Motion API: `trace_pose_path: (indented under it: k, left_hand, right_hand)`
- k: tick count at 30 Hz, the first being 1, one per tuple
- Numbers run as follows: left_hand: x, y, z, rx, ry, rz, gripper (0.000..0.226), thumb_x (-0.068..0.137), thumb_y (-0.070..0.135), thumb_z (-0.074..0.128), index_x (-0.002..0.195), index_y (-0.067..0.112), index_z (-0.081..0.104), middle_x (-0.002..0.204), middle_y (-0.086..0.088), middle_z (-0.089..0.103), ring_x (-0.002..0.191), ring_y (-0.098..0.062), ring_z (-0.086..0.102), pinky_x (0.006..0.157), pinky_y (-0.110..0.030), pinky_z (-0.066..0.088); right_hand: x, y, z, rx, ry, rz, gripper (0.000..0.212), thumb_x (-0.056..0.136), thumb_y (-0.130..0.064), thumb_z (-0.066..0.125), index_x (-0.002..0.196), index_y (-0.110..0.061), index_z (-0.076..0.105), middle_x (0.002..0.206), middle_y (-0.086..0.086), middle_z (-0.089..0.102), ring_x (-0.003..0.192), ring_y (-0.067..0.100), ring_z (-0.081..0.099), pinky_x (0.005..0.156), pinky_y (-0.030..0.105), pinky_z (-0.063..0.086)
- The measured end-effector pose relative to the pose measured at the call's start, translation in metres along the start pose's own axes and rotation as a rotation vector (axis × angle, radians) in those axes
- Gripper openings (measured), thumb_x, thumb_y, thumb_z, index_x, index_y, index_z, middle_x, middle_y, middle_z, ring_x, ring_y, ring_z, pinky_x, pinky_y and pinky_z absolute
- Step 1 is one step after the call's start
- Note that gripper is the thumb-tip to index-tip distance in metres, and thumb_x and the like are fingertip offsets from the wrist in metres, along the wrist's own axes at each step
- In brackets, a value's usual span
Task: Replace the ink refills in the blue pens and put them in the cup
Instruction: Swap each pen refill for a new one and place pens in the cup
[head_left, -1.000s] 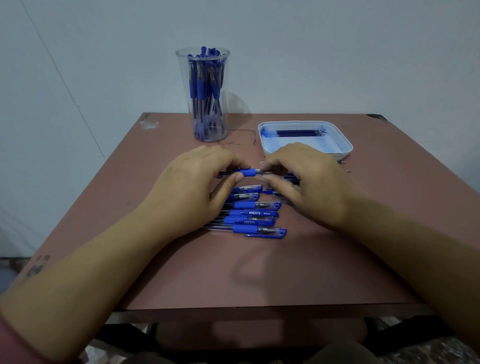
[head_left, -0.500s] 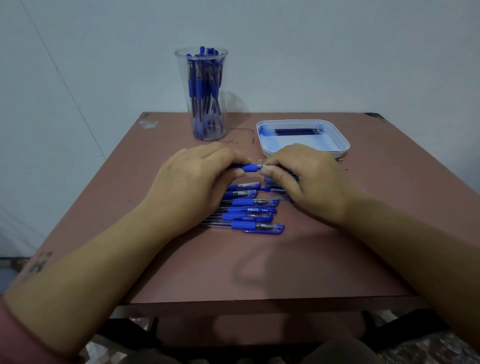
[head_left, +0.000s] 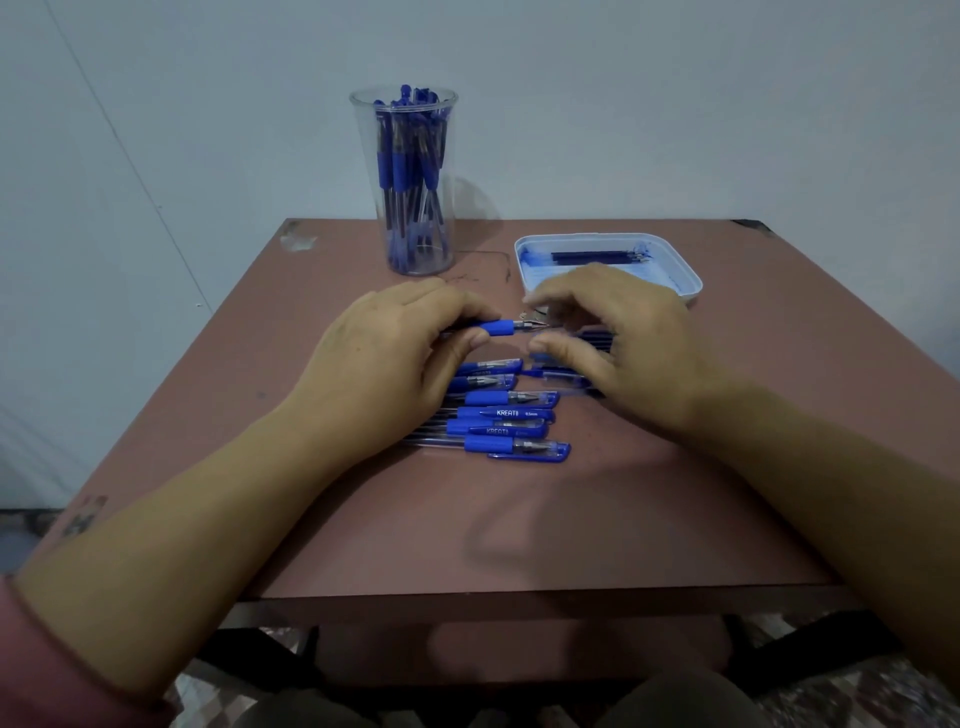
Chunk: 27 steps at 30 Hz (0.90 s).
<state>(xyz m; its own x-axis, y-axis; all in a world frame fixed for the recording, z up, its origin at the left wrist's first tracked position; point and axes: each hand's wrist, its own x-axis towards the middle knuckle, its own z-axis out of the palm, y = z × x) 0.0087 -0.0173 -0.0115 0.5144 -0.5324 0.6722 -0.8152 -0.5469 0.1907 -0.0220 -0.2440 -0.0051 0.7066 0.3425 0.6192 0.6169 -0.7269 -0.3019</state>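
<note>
- Your left hand (head_left: 395, 358) pinches a blue pen with a clear barrel (head_left: 497, 327) at its blue rubber grip, thumb below and fingers above. The pen is almost level, a little above the counter, and its bare metal tip points to the right.
- Your right hand (head_left: 618, 332) is just beside that tip. The thumb and forefinger are curved and apart, one below the tip and one above it. Whether this hand keeps something in the palm, I cannot tell.
- A row of blue capped pens (head_left: 511, 415) lies side by side on the reddish-brown counter (head_left: 519, 530), below and between both hands, caps to the right. Some pens are partly hidden under the hands.
- The tall clear plastic cup (head_left: 365, 156) stands upright near the far edge of the counter, left of the middle, with many blue pens in it.
- The shallow pale rectangular plastic tray (head_left: 688, 283) is to the right of the cup, behind your right hand. Dark ink refills (head_left: 597, 256) lie at its far side.
</note>
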Motion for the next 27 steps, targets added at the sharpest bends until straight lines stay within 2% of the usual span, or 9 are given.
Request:
trace_pose_path:
  k: [2,6,9,11,13,15,18,23,27]
  left_hand:
    - [0.000,0.000,0.000,-0.011,0.002,-0.004,0.019,0.096,0.026,0.056,0.107,0.017,0.069,0.094,0.005,0.068,0.084,-0.013,0.059,0.074,-0.036,0.049]
    - [0.000,0.000,0.001,-0.025,0.009,-0.018,0.021,0.095,0.028,0.055,0.106,0.018,0.070,0.092,0.006,0.067,0.081,-0.012,0.058,0.073,-0.035,0.051]
    - [0.000,-0.001,0.001,-0.008,-0.002,-0.041,0.021,0.094,0.030,0.055,0.107,0.020,0.069,0.094,0.008,0.067,0.082,-0.011,0.059,0.074,-0.037,0.052]
    - [0.000,-0.004,0.001,-0.008,0.005,-0.067,0.021,0.094,0.030,0.056,0.108,0.021,0.069,0.096,0.008,0.068,0.084,-0.011,0.060,0.075,-0.037,0.052]
    - [-0.001,-0.007,0.001,-0.012,0.005,-0.083,0.022,0.094,0.031,0.055,0.108,0.022,0.069,0.097,0.008,0.068,0.085,-0.012,0.061,0.076,-0.037,0.052]
    - [-0.001,-0.008,0.001,-0.017,-0.003,-0.088,0.024,0.094,0.034,0.053,0.108,0.022,0.069,0.098,0.009,0.068,0.086,-0.011,0.061,0.077,-0.035,0.052]
    - [-0.001,-0.009,0.001,-0.026,-0.008,-0.101,0.023,0.094,0.033,0.054,0.109,0.022,0.069,0.098,0.009,0.068,0.087,-0.010,0.061,0.078,-0.032,0.051]
    - [-0.001,-0.010,0.001,-0.017,-0.032,-0.116,0.025,0.093,0.034,0.054,0.109,0.023,0.069,0.098,0.011,0.069,0.087,-0.007,0.059,0.078,-0.024,0.047]
    - [-0.001,-0.009,0.001,-0.025,-0.050,-0.121,0.024,0.092,0.034,0.054,0.108,0.024,0.070,0.096,0.012,0.069,0.085,-0.006,0.059,0.076,-0.023,0.046]
  right_hand:
    - [0.001,-0.002,0.001,-0.016,0.031,-0.050,0.015,0.091,-0.020,0.065,0.103,-0.012,0.068,0.090,-0.003,0.065,0.082,0.009,0.057,0.077,0.021,0.047]
    - [0.002,-0.004,0.003,0.019,0.047,-0.047,0.012,0.091,-0.019,0.064,0.098,-0.011,0.070,0.087,0.000,0.066,0.080,0.010,0.058,0.075,0.019,0.046]
    - [0.003,0.001,-0.001,0.053,-0.025,0.045,0.014,0.089,-0.021,0.066,0.102,-0.026,0.065,0.089,-0.011,0.063,0.081,0.006,0.056,0.074,0.017,0.045]
    - [0.003,0.008,-0.009,0.051,-0.090,0.120,0.021,0.087,-0.030,0.066,0.103,-0.040,0.057,0.090,-0.019,0.058,0.084,0.003,0.053,0.074,0.017,0.043]
    - [0.001,0.013,-0.018,-0.018,-0.206,0.141,0.015,0.084,-0.040,0.065,0.096,-0.044,0.058,0.090,-0.018,0.056,0.088,0.004,0.050,0.078,0.021,0.041]
    - [0.000,0.011,-0.022,-0.075,-0.344,0.167,0.007,0.085,-0.042,0.068,0.091,-0.042,0.064,0.090,-0.016,0.054,0.092,0.010,0.048,0.085,0.029,0.041]
    - [0.000,0.006,-0.023,-0.109,-0.444,0.194,0.011,0.083,-0.044,0.066,0.090,-0.037,0.070,0.088,-0.015,0.050,0.092,0.010,0.043,0.087,0.033,0.040]
    - [0.002,0.007,-0.023,-0.111,-0.460,0.220,0.014,0.084,-0.042,0.067,0.096,-0.037,0.072,0.089,-0.014,0.050,0.093,0.009,0.043,0.087,0.031,0.040]
    - [0.002,0.006,-0.021,-0.112,-0.426,0.212,0.011,0.085,-0.039,0.065,0.093,-0.034,0.071,0.088,-0.015,0.050,0.093,0.009,0.047,0.086,0.031,0.042]
